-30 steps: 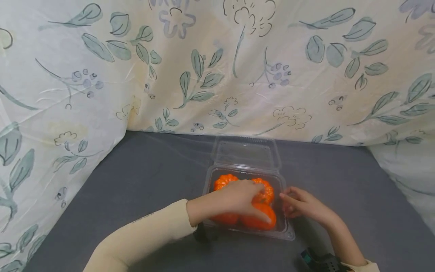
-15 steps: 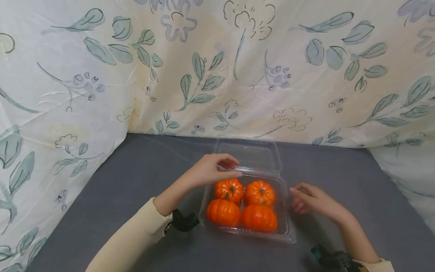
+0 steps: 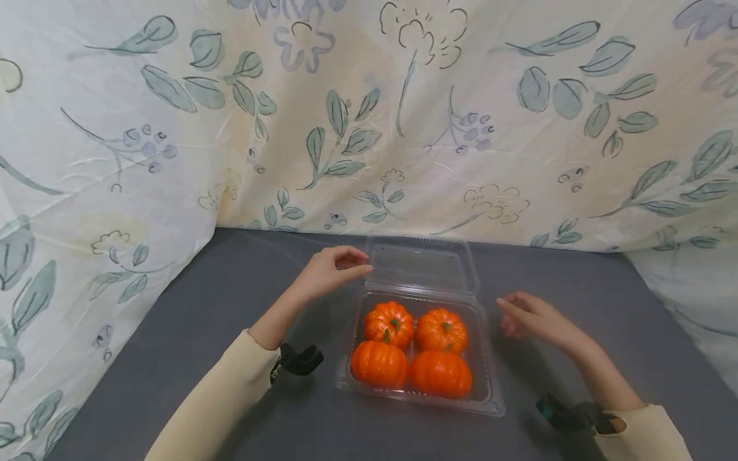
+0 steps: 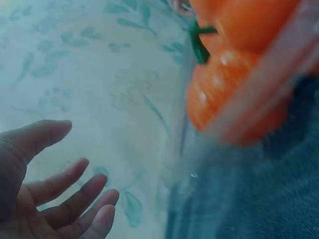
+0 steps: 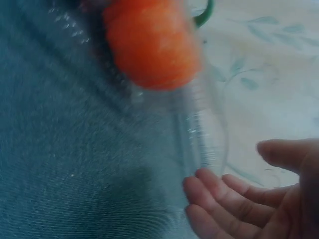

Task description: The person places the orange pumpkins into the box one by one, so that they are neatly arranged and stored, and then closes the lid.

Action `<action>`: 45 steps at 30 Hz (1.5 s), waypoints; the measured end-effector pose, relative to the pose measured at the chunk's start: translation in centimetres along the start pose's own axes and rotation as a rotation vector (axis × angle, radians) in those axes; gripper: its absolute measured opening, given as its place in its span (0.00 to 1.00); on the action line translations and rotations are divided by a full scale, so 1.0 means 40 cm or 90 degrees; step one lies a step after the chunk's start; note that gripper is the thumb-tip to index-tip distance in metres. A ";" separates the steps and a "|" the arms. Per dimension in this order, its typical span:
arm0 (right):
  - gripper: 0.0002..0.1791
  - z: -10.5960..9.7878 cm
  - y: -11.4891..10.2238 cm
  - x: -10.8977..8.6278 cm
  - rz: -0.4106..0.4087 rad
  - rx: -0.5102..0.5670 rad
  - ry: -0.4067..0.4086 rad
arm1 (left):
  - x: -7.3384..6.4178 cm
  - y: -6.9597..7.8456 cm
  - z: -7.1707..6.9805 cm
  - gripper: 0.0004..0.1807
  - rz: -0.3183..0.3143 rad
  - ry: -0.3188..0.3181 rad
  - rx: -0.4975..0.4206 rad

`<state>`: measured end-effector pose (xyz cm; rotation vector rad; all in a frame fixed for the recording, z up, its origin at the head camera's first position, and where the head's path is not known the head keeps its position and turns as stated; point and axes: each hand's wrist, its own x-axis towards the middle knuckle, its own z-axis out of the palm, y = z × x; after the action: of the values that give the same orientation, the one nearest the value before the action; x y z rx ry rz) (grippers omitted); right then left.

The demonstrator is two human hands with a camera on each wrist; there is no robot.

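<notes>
A clear plastic clamshell box (image 3: 492,384) lies with its lid (image 3: 421,267) folded back, away from me. Several small orange pumpkins sit inside in two rows; the back left pumpkin (image 3: 389,323) and the front right pumpkin (image 3: 441,374) show green stems or ribbed sides. To the left of the lid hovers my left hand (image 3: 330,272), holding nothing, its fingers loosely bent and apart in the left wrist view. My right hand (image 3: 533,317) is just right of the box, also holding nothing, with relaxed fingers. The right wrist view shows a pumpkin (image 5: 154,45) through the box wall, blurred.
A dark grey cloth (image 3: 248,288) covers the table under the box. Behind and at both sides hangs a pale curtain (image 3: 346,96) printed with leaves and flowers. Black wrist cameras (image 3: 302,360) sit on both wrists.
My left hand has moved from over the pumpkins, back and left, out beside the lid, uncovering them. My right hand has drawn a little away from the box's right side.
</notes>
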<state>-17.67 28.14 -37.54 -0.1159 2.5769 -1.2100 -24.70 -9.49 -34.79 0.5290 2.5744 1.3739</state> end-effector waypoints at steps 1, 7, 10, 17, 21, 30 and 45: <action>0.25 0.000 0.003 0.008 -0.002 -0.003 0.007 | 0.007 -0.009 0.003 0.21 -0.008 0.002 -0.001; 0.27 0.001 0.013 0.060 -0.004 0.016 0.019 | 0.054 -0.058 0.026 0.23 -0.077 0.001 0.047; 0.28 0.005 0.013 0.084 0.006 0.034 0.008 | 0.079 -0.074 0.037 0.25 -0.114 -0.019 0.062; 0.28 0.013 0.025 0.119 0.010 0.085 -0.031 | 0.128 -0.089 0.054 0.27 -0.169 -0.016 0.062; 0.28 0.018 0.032 0.129 -0.003 0.094 -0.036 | 0.140 -0.096 0.060 0.26 -0.175 -0.015 0.065; 0.27 0.019 0.032 0.144 -0.017 0.084 -0.005 | 0.140 -0.110 0.061 0.21 -0.165 -0.001 0.043; 0.23 0.030 0.022 0.151 0.013 0.130 0.020 | 0.165 -0.137 0.077 0.20 -0.164 0.012 -0.026</action>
<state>-23.02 26.63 -40.30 -0.0284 2.4556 -1.4700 -31.06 -7.36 -41.00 0.1716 2.5151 1.3437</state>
